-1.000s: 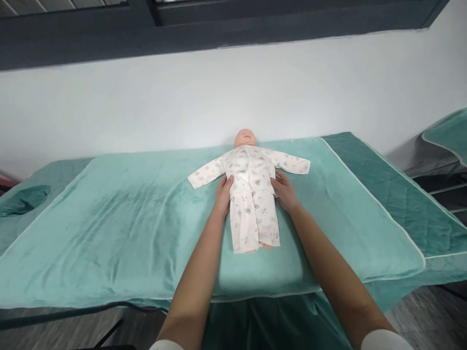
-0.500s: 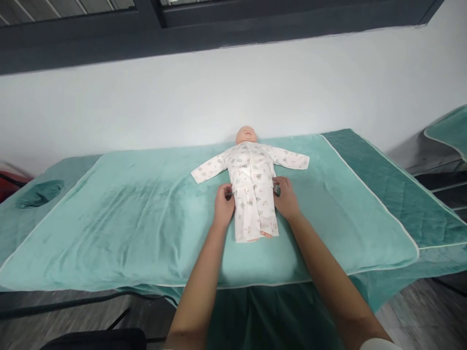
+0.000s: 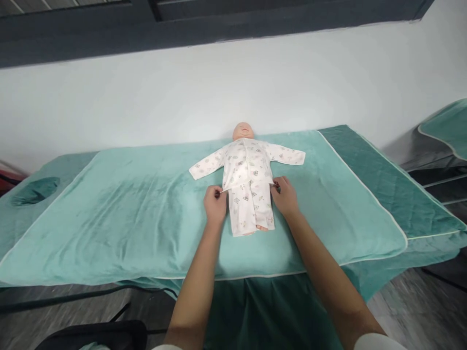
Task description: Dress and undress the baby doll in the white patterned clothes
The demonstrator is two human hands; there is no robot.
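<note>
Doll lies on its back, mid-width on the light green cover over the bed, head at the far edge next to the wall, feet toward the person. That orientation puts both sides of the clothing within even reach, so neither arm has to cross over. It wears a white printed top and matching trousers; toes just show at the cuffs. Sleeves are spread out to both sides, which leaves the flanks clear for the hands. Left hand: thumb and fingers pinching the top's hem at its left corner, pulled slightly outward. Right hand: fingers curled in and pinching the opposite corner; exact contact partly hidden. Gripping both corners at once likely keeps the hem level and flat, and opposite pulls should mostly cancel, so the doll doesn't slide. Hem overlaps the trousers' waist, so the waistband itself isn't visible. Pinch looks light: thin fabric, nothing being lifted, wrists low beside the trouser legs. Cover has soft creases left of the doll, smoother under it; its pile probably adds some grip. Bed's face hole is well apart, far left.
</note>
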